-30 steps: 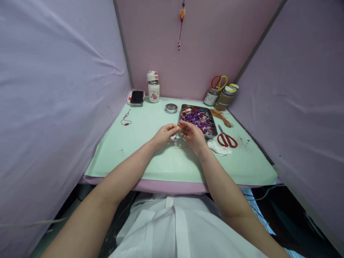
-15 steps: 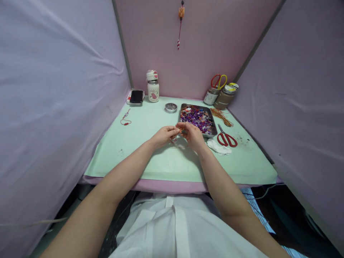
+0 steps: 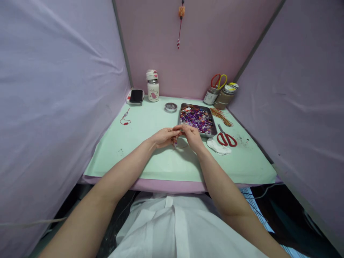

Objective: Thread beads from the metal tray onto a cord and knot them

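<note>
My left hand [image 3: 166, 137] is closed in a pinch on a beaded cord [image 3: 175, 143], whose pale pink beads hang just below the fingers. Against its fingertips, my right hand [image 3: 192, 137] is closed too, thumb and fingers drawn together on the same cord; the exact grip is hidden. A thin pale strand [image 3: 183, 146] curves below both hands. Just beyond the right hand lies a metal tray [image 3: 212, 135] of mixed purple, red and clear beads [image 3: 197, 118].
Red-handled scissors [image 3: 227, 139] and a crumpled white tissue [image 3: 219, 147] lie right of the tray, with orange cords [image 3: 221, 117] behind. At the back stand two jars [image 3: 225, 98], a bottle [image 3: 153, 89], a round tin [image 3: 171, 107] and a phone [image 3: 137, 96]. A red bracelet [image 3: 125, 120] lies left.
The right hand's fingers have shifted slightly left over the left fingertips. Orange thread that showed between the hands is now hidden. The hanging beads sit slightly lower.
</note>
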`<state>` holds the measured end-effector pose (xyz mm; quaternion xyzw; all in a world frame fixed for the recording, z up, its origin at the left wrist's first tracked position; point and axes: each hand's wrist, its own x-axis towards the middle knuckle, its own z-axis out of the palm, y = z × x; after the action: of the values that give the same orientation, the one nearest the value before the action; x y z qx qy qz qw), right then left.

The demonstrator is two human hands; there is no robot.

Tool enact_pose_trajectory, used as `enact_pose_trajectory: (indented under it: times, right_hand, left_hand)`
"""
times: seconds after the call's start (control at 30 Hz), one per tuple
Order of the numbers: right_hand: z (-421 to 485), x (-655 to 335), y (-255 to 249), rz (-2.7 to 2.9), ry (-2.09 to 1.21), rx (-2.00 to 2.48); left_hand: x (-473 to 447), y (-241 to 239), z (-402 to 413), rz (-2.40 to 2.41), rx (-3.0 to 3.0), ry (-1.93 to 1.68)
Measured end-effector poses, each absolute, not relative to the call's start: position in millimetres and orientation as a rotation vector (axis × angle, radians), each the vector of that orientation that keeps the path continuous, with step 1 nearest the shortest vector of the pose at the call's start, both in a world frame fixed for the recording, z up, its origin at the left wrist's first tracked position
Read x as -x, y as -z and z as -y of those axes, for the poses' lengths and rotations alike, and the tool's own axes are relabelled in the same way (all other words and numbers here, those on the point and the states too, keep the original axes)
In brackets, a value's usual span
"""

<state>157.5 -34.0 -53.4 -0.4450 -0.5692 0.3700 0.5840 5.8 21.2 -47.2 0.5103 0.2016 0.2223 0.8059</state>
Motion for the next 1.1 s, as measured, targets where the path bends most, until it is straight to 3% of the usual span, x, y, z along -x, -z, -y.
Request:
enact_pose_trajectory:
  times: [0.23,0.4,1.1]
  right_hand:
    - [39,-153,48,1.595,-0.410,1.065]
    - [40,-150,48,1.633,-0.321,1.079]
    - [28,-155,58,1.125,-0.915,1.294]
  left_hand:
    - [-6,48,-22,-0.462,-0.990,-0.427]
    - [-9,45,-19,-0.488,-0.869,-0.454]
    - [-15,51,-17,-0.693,-1.413,-0.804]
